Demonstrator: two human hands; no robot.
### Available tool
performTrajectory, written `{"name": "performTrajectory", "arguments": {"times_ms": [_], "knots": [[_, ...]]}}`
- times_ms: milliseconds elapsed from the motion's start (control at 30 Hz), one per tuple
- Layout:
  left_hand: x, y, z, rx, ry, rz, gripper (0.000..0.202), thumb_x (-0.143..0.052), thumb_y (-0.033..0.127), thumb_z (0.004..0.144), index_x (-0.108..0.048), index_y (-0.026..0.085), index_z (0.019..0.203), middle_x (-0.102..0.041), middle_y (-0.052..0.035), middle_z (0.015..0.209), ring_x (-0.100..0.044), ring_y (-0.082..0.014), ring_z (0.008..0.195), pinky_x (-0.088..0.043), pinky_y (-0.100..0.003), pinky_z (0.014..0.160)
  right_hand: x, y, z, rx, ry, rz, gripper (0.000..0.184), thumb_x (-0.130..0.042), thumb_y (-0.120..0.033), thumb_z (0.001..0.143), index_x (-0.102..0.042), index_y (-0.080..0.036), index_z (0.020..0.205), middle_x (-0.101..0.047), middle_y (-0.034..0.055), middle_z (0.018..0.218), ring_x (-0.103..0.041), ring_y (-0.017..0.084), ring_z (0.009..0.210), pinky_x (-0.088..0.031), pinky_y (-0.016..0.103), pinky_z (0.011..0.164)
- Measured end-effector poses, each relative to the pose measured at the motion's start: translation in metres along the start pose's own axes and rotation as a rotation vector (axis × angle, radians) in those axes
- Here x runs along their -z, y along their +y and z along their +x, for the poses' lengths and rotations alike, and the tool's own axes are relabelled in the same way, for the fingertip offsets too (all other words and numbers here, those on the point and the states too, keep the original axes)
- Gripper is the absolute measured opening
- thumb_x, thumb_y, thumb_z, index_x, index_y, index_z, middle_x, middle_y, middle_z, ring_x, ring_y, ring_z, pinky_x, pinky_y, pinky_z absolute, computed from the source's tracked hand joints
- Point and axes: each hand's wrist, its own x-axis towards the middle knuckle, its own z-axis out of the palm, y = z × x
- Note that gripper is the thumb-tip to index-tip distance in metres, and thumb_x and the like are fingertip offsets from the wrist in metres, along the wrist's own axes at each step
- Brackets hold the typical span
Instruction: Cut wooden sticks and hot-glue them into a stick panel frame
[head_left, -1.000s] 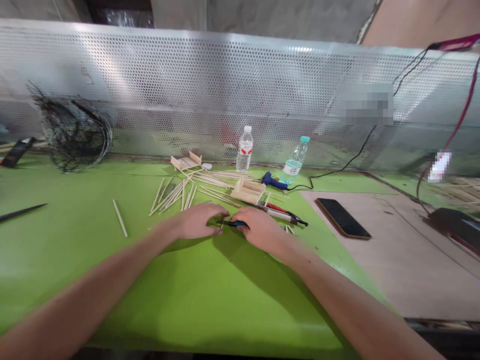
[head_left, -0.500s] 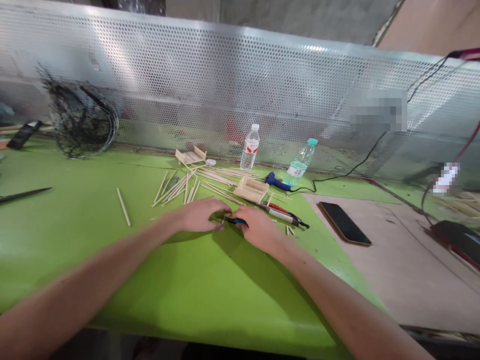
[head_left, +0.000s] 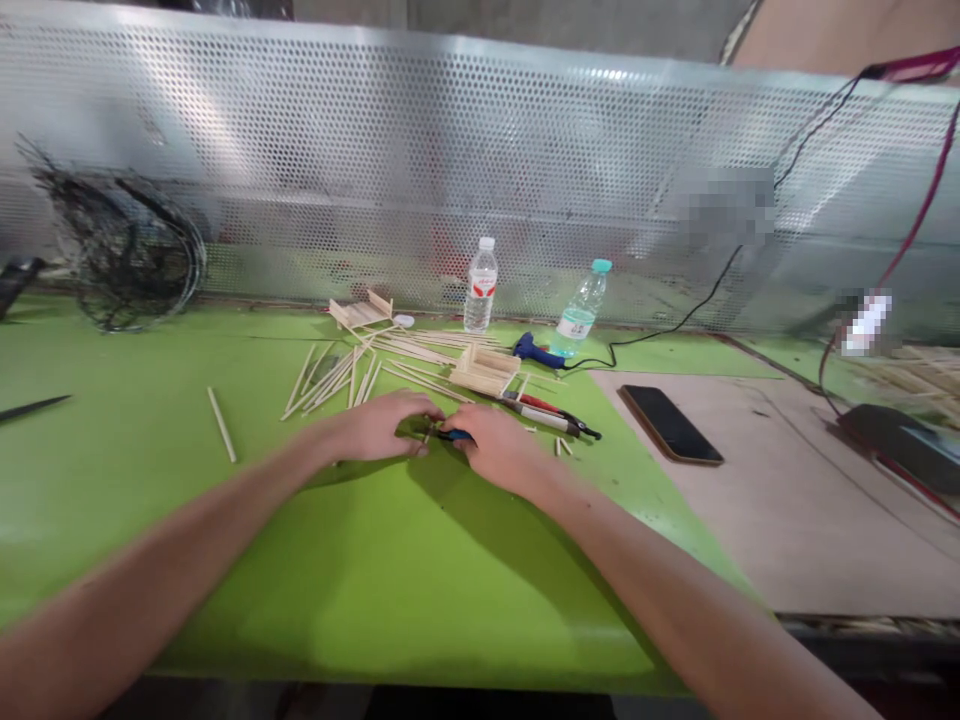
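My left hand (head_left: 379, 425) lies on the green table (head_left: 150, 470) with its fingers curled down on a small wooden stick piece (head_left: 426, 435). My right hand (head_left: 495, 447) is closed round a blue-handled cutting tool (head_left: 452, 435) whose tip meets that stick between the two hands. Just beyond my hands lies a spread of loose wooden sticks (head_left: 337, 375) and a small stick-built frame (head_left: 484, 370). Another small stick frame (head_left: 361, 312) stands further back.
Two water bottles (head_left: 480, 285) (head_left: 580, 308) stand by the perforated metal wall. A blue glue gun (head_left: 534, 352) with a black cord, pliers (head_left: 551, 415), a black phone (head_left: 667, 423), a wire tangle (head_left: 120, 260) at far left, and a dark blade (head_left: 34, 408) lie around.
Both hands stay together on the stick and the tool. Only the head view has shifted a little.
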Motion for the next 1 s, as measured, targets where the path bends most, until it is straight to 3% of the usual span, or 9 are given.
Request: {"name": "performTrajectory", "arguments": {"times_ms": [267, 600, 767, 1000], "knots": [[0.0007, -0.0012, 0.0009, -0.037, 0.003, 0.036, 0.049, -0.064, 0.045, 0.085, -0.059, 0.028, 0.131, -0.063, -0.0061, 0.131, -0.056, -0.0284, 0.121, -0.043, -0.043, 0.104, 0.0087, 0.0053, -0.0023, 0.001, -0.014, 0.044, 0.034, -0.054, -0.010, 0.086, -0.075, -0.022, 0.110, -0.073, 0.0065, 0.110, -0.066, 0.023, 0.100, -0.047, 0.034, 0.093], [0.0018, -0.0022, -0.0002, -0.057, -0.026, 0.016, 0.052, -0.061, 0.049, 0.087, -0.058, 0.026, 0.133, -0.061, -0.0076, 0.133, -0.054, -0.0278, 0.123, -0.040, -0.043, 0.106, 0.0017, -0.0002, 0.0034, -0.038, -0.013, 0.044, 0.029, -0.055, -0.010, 0.087, -0.075, -0.021, 0.106, -0.073, 0.0062, 0.105, -0.065, 0.021, 0.097, -0.047, 0.032, 0.092], [0.0023, -0.0052, -0.0006, -0.021, -0.001, 0.040, 0.059, -0.063, 0.053, 0.084, -0.056, 0.027, 0.137, -0.057, -0.0084, 0.137, -0.051, -0.0295, 0.125, -0.040, -0.045, 0.105, -0.0004, 0.0000, 0.0041, -0.026, -0.007, 0.040, 0.031, -0.055, -0.011, 0.088, -0.075, -0.023, 0.108, -0.072, 0.0062, 0.109, -0.064, 0.022, 0.103, -0.046, 0.033, 0.095], [0.0026, -0.0057, -0.0007, 0.013, 0.003, 0.016, 0.054, -0.066, 0.054, 0.083, -0.061, 0.028, 0.130, -0.061, -0.0049, 0.134, -0.052, -0.0277, 0.126, -0.038, -0.044, 0.107, 0.0000, 0.0011, 0.0022, -0.012, -0.006, 0.027, 0.029, -0.055, -0.014, 0.090, -0.074, -0.023, 0.109, -0.071, 0.0071, 0.109, -0.065, 0.023, 0.102, -0.046, 0.034, 0.093]]}}
